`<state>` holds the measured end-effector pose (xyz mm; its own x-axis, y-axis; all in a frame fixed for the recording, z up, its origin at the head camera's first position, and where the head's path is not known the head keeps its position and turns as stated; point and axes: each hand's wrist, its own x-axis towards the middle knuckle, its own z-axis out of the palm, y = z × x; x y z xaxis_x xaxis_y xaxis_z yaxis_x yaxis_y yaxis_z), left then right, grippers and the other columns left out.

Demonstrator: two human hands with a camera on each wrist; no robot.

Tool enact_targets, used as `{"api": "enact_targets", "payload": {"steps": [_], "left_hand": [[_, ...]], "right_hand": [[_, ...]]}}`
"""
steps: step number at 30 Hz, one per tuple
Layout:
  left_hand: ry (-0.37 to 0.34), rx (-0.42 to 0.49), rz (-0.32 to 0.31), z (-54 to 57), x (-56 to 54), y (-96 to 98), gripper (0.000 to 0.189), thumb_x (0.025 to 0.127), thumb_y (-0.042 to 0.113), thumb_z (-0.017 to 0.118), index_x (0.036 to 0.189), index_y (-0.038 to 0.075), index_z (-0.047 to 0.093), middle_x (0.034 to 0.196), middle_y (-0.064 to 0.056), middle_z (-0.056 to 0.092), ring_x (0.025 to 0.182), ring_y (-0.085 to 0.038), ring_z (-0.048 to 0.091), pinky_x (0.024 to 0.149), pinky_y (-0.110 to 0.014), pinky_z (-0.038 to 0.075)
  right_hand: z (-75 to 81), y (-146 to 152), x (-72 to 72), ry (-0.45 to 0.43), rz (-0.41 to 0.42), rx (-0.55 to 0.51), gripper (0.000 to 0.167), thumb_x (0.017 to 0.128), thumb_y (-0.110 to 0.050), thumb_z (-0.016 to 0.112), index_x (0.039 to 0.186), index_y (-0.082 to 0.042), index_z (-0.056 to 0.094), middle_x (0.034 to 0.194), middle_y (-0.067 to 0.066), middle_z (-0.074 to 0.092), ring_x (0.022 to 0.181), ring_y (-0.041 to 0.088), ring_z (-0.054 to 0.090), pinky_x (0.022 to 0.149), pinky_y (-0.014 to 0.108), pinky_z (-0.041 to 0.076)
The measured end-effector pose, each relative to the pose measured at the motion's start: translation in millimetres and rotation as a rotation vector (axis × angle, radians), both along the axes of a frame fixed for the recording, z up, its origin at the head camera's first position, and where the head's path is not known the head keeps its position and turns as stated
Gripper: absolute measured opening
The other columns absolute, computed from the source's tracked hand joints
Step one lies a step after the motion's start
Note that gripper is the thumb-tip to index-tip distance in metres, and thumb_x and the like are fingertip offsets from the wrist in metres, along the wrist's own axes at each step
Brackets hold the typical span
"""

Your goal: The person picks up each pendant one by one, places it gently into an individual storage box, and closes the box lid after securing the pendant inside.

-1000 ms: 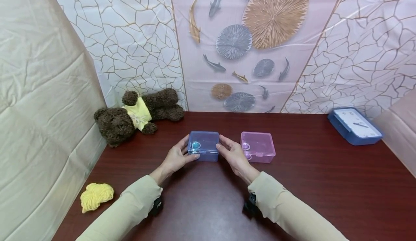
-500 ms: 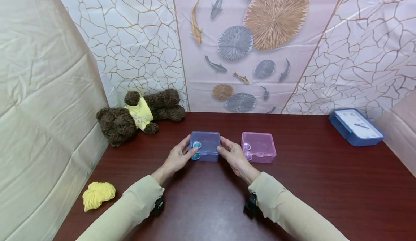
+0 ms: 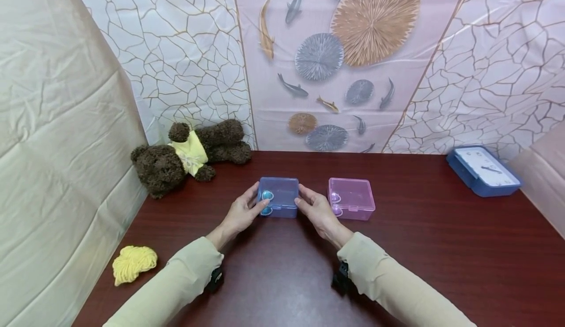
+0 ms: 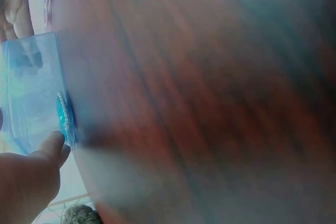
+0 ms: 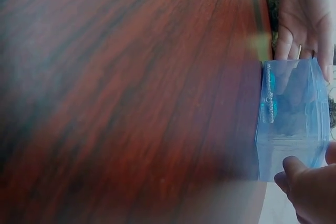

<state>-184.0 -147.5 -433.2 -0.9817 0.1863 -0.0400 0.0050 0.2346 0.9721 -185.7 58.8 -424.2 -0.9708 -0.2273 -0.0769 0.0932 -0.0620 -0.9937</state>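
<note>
A see-through blue plastic box (image 3: 282, 194) with its lid down sits at mid-table between my two hands. My left hand (image 3: 238, 215) holds its left side, thumb at the front left corner and fingers along the side. From the right, my right hand (image 3: 321, 215) grips it, thumb at the front right corner. Two shiny teal pieces with beaded white rims, one of them the upper teal piece (image 3: 267, 195), show inside at the left. Just right of my right hand stands a see-through pink box (image 3: 353, 199), closed, with similar pink pieces inside.
A brown teddy bear (image 3: 159, 170) in a yellow top lies at the back left. Yellow yarn (image 3: 134, 264) rests at the front left, beside my left sleeve. A blue case with a clock-like white face (image 3: 487, 167) lies at the back right. Patterned cloth hangs behind the table.
My left thumb has moved up from the lower front of the blue box, uncovering the lower teal piece. Both hands stay on the box, and the view has shifted slightly.
</note>
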Motion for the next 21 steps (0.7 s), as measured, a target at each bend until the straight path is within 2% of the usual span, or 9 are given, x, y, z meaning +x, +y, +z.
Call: {"api": "enact_targets", "payload": {"steps": [9,15,18,21], "left_hand": [[-0.009,0.009,0.003,2.6,1.6,0.4,0.067,0.094,0.014,0.058,0.149,0.005,0.022,0.151,-0.018,0.027,0.137,-0.029,0.031,0.108,-0.043,0.035],[-0.003,-0.011,0.001,4.2,-0.3,-0.3,0.066,0.093,0.012,0.059,0.148,0.000,0.024,0.149,-0.022,0.030,0.135,-0.031,0.034,0.107,-0.044,0.036],[-0.003,-0.071,0.001,8.0,-3.0,-1.3,0.067,0.092,0.014,0.061,0.147,-0.001,0.026,0.147,-0.023,0.034,0.133,-0.032,0.038,0.106,-0.044,0.039],[0.028,-0.219,-0.017,15.1,-6.6,-5.8,0.069,0.091,0.022,0.062,0.146,-0.002,0.027,0.145,-0.023,0.038,0.131,-0.033,0.042,0.106,-0.044,0.039]], "right_hand": [[-0.8,-1,0.3,0.030,-0.001,0.069,0.052,0.096,0.002,0.046,0.144,0.008,0.028,0.150,0.020,0.028,0.138,0.029,0.028,0.114,0.041,0.026],[-0.2,-1,0.9,0.007,0.008,0.050,0.052,0.095,0.003,0.046,0.143,0.009,0.027,0.150,0.022,0.027,0.138,0.031,0.027,0.113,0.042,0.026],[1.8,-1,-0.1,-0.015,0.004,0.037,0.052,0.095,0.004,0.046,0.143,0.010,0.027,0.149,0.024,0.027,0.138,0.032,0.027,0.113,0.043,0.026],[7.6,1,0.8,0.011,-0.003,0.101,0.052,0.095,0.002,0.048,0.142,0.011,0.028,0.148,0.026,0.030,0.137,0.033,0.030,0.113,0.043,0.028]]}}
